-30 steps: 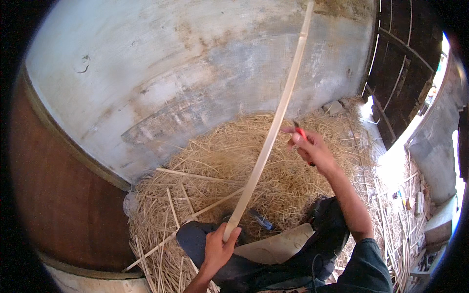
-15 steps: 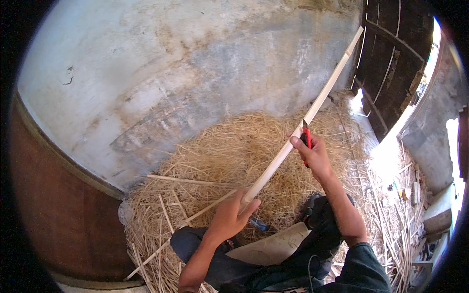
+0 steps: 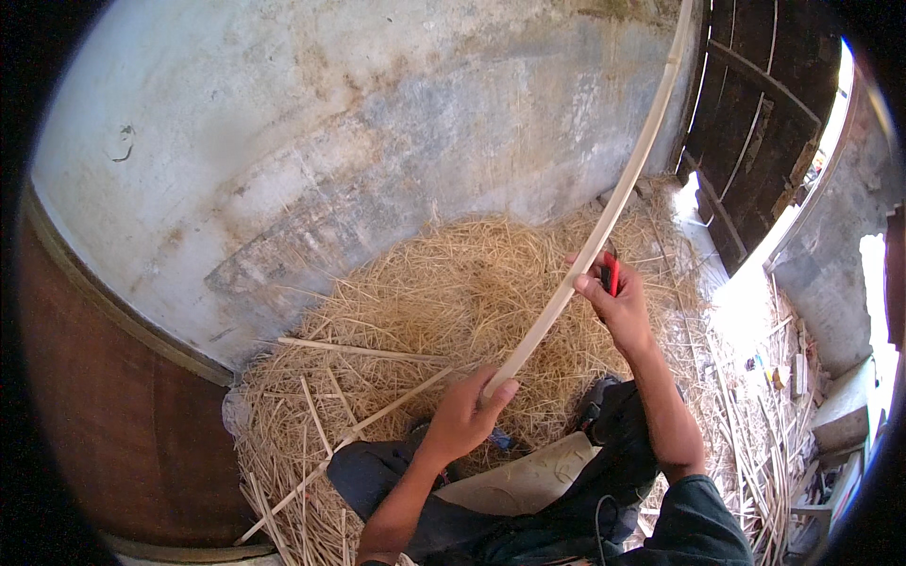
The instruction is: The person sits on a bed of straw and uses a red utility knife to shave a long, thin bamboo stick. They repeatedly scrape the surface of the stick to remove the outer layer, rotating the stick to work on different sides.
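A long pale bamboo strip (image 3: 620, 196) slants up and away in front of me, bowed along its length, its far end reaching the top of the picture. My left hand (image 3: 466, 417) is closed around its near end, thumb along the top. Farther up, my right hand (image 3: 619, 307) grips a red-handled knife (image 3: 612, 274), with the thumb and fingertips also pinching the strip. Most of the blade is hidden or blurred beside the strip. Across my lap lies a beige sheet (image 3: 528, 476) between my bent knees.
Straw-like shavings (image 3: 472, 269) cover the floor. Several loose strips (image 3: 392, 408) lie by my left knee, and more (image 3: 750, 453) lie at the right. A stained wall (image 3: 377, 179) stands ahead, a brown panel (image 3: 123, 396) at left, a dark wooden door (image 3: 755, 123) at far right.
The strip has shifted up and now bows, its far end higher. My right hand has moved slightly right and down with the knife; my left hand moved slightly right.
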Demonstrator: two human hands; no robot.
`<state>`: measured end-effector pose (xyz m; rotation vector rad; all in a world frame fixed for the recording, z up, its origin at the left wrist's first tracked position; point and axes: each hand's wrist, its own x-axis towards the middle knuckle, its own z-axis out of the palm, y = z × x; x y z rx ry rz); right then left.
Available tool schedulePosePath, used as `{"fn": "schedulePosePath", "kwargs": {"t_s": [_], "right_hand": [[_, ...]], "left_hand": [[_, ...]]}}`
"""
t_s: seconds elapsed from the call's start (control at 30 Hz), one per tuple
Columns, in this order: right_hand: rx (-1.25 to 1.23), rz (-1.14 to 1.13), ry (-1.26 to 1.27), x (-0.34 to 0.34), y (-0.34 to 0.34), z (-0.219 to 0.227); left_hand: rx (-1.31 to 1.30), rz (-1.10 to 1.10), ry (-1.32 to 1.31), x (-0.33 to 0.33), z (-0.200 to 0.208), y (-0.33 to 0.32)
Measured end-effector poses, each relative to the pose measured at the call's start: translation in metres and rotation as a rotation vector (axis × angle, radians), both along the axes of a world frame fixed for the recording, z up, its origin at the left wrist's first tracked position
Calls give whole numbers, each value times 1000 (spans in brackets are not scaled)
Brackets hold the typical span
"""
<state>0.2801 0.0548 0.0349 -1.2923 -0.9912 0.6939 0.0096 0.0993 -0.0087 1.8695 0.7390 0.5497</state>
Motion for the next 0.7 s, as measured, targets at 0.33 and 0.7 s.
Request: {"fn": "schedulePosePath", "kwargs": {"t_s": [0.33,0.7], "right_hand": [[85,-99,-487,-37,-1,-17],[184,67,-985,-89,-5,-46]], "left_hand": [[1,62,54,-9,-15,1],[137,221,-158,-5,-23,6]]}}
